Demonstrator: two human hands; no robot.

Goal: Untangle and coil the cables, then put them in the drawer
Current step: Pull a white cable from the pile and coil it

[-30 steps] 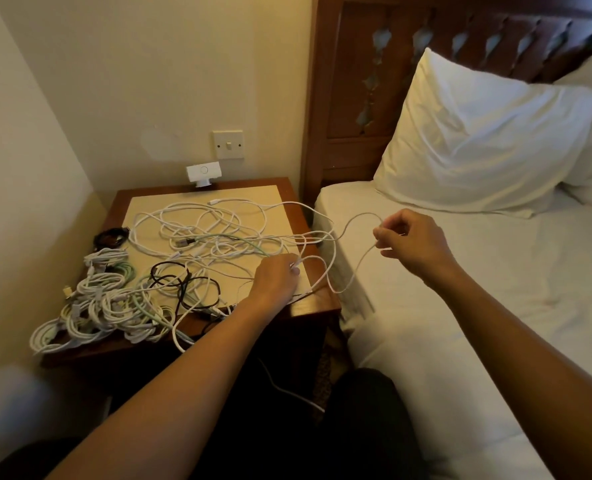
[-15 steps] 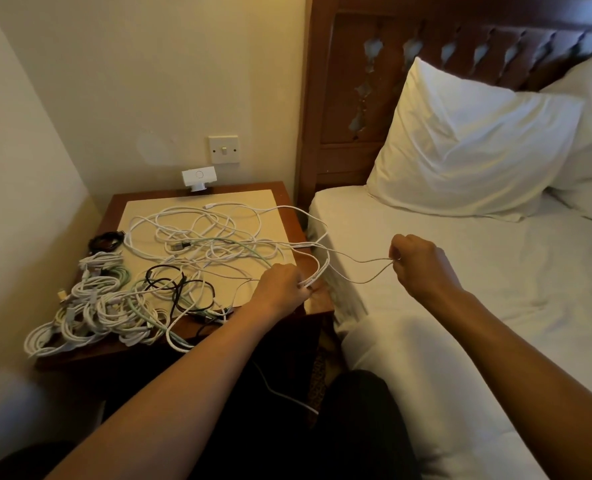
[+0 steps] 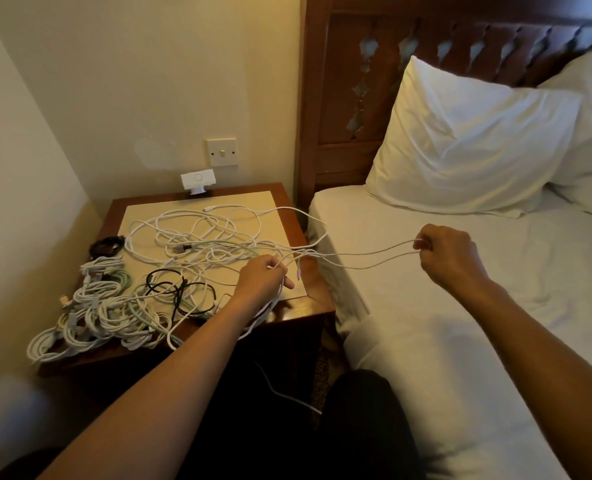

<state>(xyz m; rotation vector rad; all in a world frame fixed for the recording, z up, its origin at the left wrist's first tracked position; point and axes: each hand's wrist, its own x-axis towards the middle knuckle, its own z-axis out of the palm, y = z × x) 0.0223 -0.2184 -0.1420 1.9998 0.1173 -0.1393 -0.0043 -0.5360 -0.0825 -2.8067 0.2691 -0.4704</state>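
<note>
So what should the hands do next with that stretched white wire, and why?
Probably draw the right hand farther out over the bed, while the left hand holds its strands at the nightstand edge. The thin white cable runs as two strands between them, and the rest seems looped in the tangle on top.

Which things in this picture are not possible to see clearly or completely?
- Drawer: head view, the nightstand front is in dark shadow, partly behind the left forearm.
- Thin white cable: head view, its path is lost among crossing strands of the tangle.
- Left hand: its back hides how many strands it grips.
- Hanging cable: both ends vanish in darkness.
</note>
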